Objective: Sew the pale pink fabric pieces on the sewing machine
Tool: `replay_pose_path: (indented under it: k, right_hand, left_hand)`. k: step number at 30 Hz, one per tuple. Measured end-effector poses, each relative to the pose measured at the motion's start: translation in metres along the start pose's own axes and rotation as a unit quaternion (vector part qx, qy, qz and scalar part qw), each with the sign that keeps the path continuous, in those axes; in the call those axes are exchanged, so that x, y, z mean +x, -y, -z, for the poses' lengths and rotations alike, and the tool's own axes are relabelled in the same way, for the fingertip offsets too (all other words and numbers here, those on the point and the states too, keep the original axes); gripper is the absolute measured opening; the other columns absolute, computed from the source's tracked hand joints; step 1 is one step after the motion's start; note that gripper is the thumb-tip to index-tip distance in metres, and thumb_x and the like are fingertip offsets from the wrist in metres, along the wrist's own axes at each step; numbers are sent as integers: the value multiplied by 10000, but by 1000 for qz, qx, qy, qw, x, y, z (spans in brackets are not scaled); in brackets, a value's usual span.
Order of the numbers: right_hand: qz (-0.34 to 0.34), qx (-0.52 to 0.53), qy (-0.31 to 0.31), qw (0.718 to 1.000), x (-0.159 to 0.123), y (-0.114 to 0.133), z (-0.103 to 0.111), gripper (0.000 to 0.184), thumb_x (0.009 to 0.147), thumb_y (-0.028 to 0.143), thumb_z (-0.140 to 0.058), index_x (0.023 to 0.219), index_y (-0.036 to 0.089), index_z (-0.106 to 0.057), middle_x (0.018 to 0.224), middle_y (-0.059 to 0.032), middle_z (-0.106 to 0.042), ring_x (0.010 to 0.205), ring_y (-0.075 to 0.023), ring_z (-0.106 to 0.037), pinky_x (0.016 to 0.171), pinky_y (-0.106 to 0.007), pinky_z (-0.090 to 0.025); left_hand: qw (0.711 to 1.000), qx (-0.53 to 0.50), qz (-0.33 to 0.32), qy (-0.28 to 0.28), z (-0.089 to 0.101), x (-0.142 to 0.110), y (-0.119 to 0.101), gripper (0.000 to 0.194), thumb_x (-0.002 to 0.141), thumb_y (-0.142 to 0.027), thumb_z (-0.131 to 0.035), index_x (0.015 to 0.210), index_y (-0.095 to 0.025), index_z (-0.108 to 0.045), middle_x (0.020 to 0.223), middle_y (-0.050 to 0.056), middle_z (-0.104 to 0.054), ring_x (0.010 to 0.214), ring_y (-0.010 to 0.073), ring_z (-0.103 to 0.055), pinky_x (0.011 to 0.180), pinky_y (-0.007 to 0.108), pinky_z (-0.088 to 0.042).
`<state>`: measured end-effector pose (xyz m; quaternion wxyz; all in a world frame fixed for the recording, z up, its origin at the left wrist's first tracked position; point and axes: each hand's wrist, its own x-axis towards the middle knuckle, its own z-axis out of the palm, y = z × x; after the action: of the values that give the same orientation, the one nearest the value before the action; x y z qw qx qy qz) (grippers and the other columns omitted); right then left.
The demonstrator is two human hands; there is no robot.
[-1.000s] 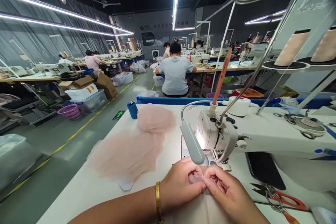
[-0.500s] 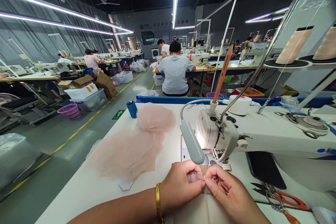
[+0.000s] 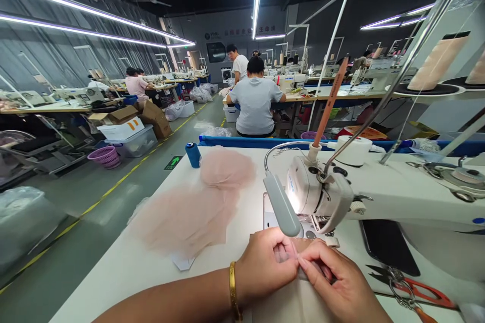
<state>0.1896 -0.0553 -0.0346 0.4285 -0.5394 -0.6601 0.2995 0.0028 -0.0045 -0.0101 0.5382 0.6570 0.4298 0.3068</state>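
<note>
Just in front of the sewing machine (image 3: 314, 192), my left hand (image 3: 267, 260) and my right hand (image 3: 335, 275) meet, fingertips nearly touching. Between them they pinch a piece of thin, sheer pale-pink fabric (image 3: 303, 303), which hangs down toward me; my fingers hide part of it. Both hands are closed on its edge. The machine's lamp (image 3: 281, 204) shines over the needle area just beyond my knuckles. Left of the machine, two piles of sheer pink fabric (image 3: 189, 219) lie on the white table (image 3: 121, 282).
A blue thread spool (image 3: 193, 155) stands at the table's far left corner. To the right lie a black phone (image 3: 390, 246) and thread snips with an orange-red handle (image 3: 426, 290). Thread cones (image 3: 437, 63) rise at upper right. A co-worker (image 3: 255, 101) sits ahead, back turned.
The view has shifted slightly, so most things sit a little further right. Both hands stay together on the fabric, with only a slight change in the fingers.
</note>
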Motion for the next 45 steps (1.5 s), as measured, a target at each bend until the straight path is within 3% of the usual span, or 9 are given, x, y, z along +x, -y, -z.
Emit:
replay_pose_path:
  k: [5,11,16,23,28,33,37,45]
  right_hand:
    - [1,-12,-2,1000,-1,-1,0,383,1019,561,-587,795,283,-725,698,14,-607,616,-176,-474,658,-280,-455]
    - [-3,-13,6,1000,-1,-7,-1,329,1012,504,-592,804,283,-718,724,18,-624,638,-174,-480,658,-280,-425]
    - [-5,-35,13,999,-1,-10,0,319,1006,483,-588,795,276,-705,703,23,-586,650,-172,-490,626,-278,-394]
    - [2,-36,5,999,0,-8,-1,289,992,445,-588,781,264,-669,699,31,-566,631,-162,-483,621,-274,-399]
    - [-7,-42,-6,999,-1,-7,-3,276,989,419,-564,778,268,-656,685,45,-535,629,-159,-468,622,-280,-371]
    - [0,-40,-9,999,-3,-10,-4,284,993,435,-577,780,277,-677,701,36,-569,646,-167,-487,626,-283,-380]
    - [11,-53,-19,998,-3,-13,-4,273,993,425,-577,792,281,-691,702,32,-588,644,-170,-495,621,-284,-384]
    - [12,-52,-45,998,-1,-13,-5,329,989,501,-606,764,268,-668,666,26,-548,607,-166,-465,599,-264,-418]
  left_hand:
    - [1000,-13,22,-7,-1,1,1,199,651,-288,-697,768,-216,-553,652,-46,-505,640,144,-430,576,263,-344]
    - [999,-37,37,5,-2,2,2,226,650,-282,-678,855,-189,-655,722,-28,-578,653,138,-466,594,255,-382]
    - [998,-22,52,30,0,0,1,209,686,-362,-706,755,-186,-617,690,-10,-572,654,148,-474,601,266,-386]
    - [999,0,-51,8,0,3,2,198,686,-369,-680,698,-198,-582,806,36,-635,788,203,-552,713,312,-438]
    - [999,-10,42,23,-1,1,1,245,667,-391,-696,713,-204,-544,674,-21,-547,646,150,-456,598,282,-361]
    - [997,-43,50,28,-1,0,-5,242,655,-377,-680,801,-193,-621,680,-36,-528,643,139,-440,590,262,-359]
    - [998,-18,57,33,1,-2,-11,220,670,-384,-683,763,-193,-624,675,-33,-521,643,136,-435,580,252,-350]
    - [1000,3,-16,18,4,-2,-2,284,768,-448,-733,834,-181,-803,863,57,-715,821,228,-625,774,322,-508]
